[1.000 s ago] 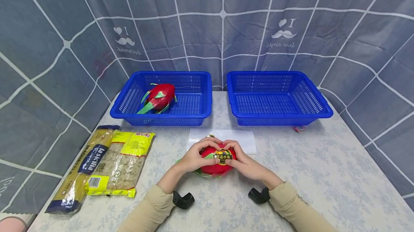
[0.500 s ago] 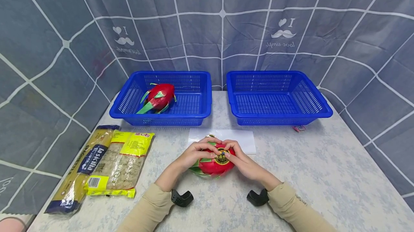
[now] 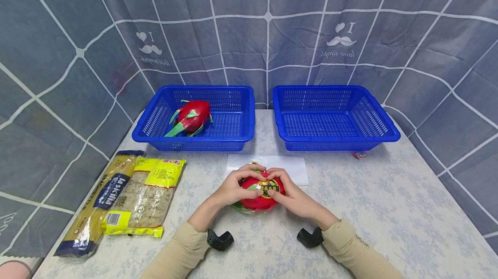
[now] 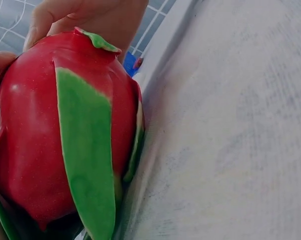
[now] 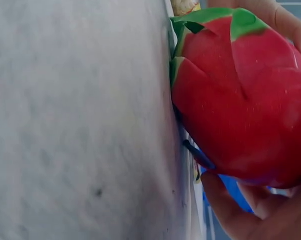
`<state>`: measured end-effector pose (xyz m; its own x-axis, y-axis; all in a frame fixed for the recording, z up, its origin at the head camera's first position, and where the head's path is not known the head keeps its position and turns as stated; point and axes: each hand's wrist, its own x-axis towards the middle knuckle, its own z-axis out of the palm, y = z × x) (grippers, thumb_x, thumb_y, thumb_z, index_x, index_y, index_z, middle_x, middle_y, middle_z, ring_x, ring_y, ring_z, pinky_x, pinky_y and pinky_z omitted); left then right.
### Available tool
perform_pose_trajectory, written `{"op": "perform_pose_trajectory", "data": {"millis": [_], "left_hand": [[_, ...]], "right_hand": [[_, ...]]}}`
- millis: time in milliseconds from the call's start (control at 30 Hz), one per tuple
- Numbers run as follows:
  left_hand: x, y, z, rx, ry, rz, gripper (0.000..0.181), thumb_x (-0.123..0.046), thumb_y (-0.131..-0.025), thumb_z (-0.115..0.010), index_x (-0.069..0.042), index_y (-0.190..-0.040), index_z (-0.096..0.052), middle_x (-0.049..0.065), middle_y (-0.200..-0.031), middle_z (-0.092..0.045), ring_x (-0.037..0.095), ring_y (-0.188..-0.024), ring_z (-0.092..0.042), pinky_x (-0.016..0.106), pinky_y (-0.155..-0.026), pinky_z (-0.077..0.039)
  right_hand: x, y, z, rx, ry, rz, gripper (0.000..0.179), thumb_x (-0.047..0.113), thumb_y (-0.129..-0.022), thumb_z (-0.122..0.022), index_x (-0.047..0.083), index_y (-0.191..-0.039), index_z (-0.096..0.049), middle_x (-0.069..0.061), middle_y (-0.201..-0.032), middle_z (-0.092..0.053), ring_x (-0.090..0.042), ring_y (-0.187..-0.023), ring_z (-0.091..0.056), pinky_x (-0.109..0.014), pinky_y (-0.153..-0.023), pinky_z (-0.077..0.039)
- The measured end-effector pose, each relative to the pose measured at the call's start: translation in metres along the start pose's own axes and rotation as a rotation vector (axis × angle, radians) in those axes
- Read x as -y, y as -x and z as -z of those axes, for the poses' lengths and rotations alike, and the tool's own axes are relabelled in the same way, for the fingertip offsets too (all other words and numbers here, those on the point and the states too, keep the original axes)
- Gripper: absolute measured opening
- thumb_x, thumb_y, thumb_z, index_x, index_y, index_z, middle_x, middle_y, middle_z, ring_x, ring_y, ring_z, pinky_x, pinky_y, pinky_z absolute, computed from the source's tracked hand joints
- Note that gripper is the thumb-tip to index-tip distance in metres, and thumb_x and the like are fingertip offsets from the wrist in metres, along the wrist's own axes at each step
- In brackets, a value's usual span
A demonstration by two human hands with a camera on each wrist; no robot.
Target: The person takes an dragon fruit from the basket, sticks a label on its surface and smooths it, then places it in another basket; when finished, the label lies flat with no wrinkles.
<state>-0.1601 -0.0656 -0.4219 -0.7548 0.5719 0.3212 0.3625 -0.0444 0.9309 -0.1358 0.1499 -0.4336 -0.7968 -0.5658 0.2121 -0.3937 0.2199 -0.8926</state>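
A red dragon fruit point(image 3: 256, 203) with green-tipped scales rests low over the table, held between both hands. My left hand point(image 3: 231, 189) curls round its left side, and my right hand point(image 3: 297, 197) curls round the right. On the upper face is a round black and gold label point(image 3: 269, 190) with Chinese characters. Both thumbs lie at its lower edges while the other fingertips meet along its top. Broad green scales point(image 4: 88, 145) stand out in the left wrist view. In the right wrist view, fingers frame the fruit's smooth red skin point(image 5: 260, 105) above and below.
Behind the hands lies a white sheet point(image 3: 295, 171). The left blue basket point(image 3: 233, 144) holds another dragon fruit point(image 3: 196, 112); a second blue basket point(image 3: 334, 145) stands to its right. Spaghetti point(image 3: 99, 201) and a yellow-ended clear bag point(image 3: 149, 197) lie at left. A small pink packet point(image 3: 360, 154) sits behind right.
Half a second ago the thumbs were up near the label's top; now they have slid down to its lower edges. The label shows slightly turned from then. The fruit stays between the hands.
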Motion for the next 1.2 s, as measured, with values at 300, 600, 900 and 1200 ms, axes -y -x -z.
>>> {"op": "perform_pose_trajectory", "data": {"millis": [300,600,900,1200], "left_hand": [[0.015,0.0,0.002,-0.001,0.015,-0.003,0.025,0.004,-0.077,-0.072,0.005,-0.101,-0.067,0.018,-0.125,-0.054,0.031,-0.123,-0.042,0.034,-0.098,-0.041],[0.013,-0.001,0.005,0.018,0.107,0.048,0.014,0.007,-0.077,-0.07,0.009,-0.09,-0.066,0.021,-0.124,-0.054,0.033,-0.123,-0.041,0.037,-0.098,-0.04],[0.013,0.0,0.003,-0.072,0.115,0.083,0.015,0.005,-0.072,-0.074,0.012,-0.083,-0.066,0.023,-0.12,-0.057,0.033,-0.118,-0.047,0.033,-0.091,-0.046],[0.015,0.001,0.004,-0.033,0.058,0.032,0.009,0.005,-0.078,-0.069,0.007,-0.086,-0.068,0.021,-0.122,-0.056,0.033,-0.12,-0.044,0.036,-0.095,-0.041]], "right_hand": [[-0.004,-0.001,0.0,0.022,-0.03,-0.056,0.029,0.014,-0.097,-0.053,0.014,-0.122,-0.038,-0.007,-0.141,-0.028,-0.026,-0.132,-0.029,-0.033,-0.103,-0.033],[-0.009,-0.001,0.003,0.028,-0.236,-0.065,0.018,0.009,-0.096,-0.05,0.005,-0.111,-0.039,-0.016,-0.141,-0.026,-0.033,-0.134,-0.021,-0.026,-0.103,-0.028],[-0.011,-0.002,0.001,-0.094,-0.219,-0.052,0.015,0.005,-0.089,-0.062,0.006,-0.09,-0.047,-0.02,-0.133,-0.038,-0.036,-0.124,-0.035,-0.023,-0.097,-0.035],[-0.01,-0.003,0.0,-0.092,-0.21,-0.031,0.017,0.004,-0.088,-0.063,0.008,-0.088,-0.047,-0.018,-0.133,-0.038,-0.035,-0.121,-0.039,-0.03,-0.088,-0.045]]}}
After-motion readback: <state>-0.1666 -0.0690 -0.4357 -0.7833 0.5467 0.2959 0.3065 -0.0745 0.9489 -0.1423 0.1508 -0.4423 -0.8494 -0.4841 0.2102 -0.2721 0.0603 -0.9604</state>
